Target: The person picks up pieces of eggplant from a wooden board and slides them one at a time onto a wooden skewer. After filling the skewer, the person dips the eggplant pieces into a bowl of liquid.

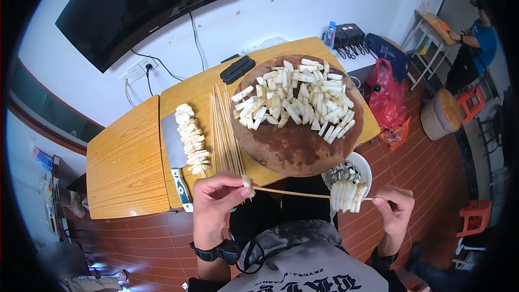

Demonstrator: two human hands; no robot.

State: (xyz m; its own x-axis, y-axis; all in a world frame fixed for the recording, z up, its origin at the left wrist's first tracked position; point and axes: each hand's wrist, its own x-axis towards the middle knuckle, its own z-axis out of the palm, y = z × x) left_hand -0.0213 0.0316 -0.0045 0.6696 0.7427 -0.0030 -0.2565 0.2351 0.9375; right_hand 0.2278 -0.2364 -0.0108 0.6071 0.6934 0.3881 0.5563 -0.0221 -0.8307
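A bamboo skewer (pixel 292 192) runs between my two hands in front of my body. Several pale, peeled vegetable slices (pixel 346 197) are bunched on it towards the right end. My right hand (pixel 393 206) pinches the skewer's end just beyond the bunch. At the opposite end, my left hand (pixel 224 197) grips one pale vegetable piece (pixel 247 185) between thumb and fingers, right at the skewer's tip. A round wooden chopping board (pixel 286 148) carries a heap of the same cut pieces (pixel 297 94). Left of the board lie loose bamboo skewers (pixel 220 124).
A filled skewer (pixel 192 135) rests on a cleaver (pixel 172 140) at the table's (pixel 200 94) left side. A black case (pixel 238 69) lies behind. Below the board's right edge, a white bowl (pixel 367 173) holds dark peelings. Another person (pixel 481 43) sits far right.
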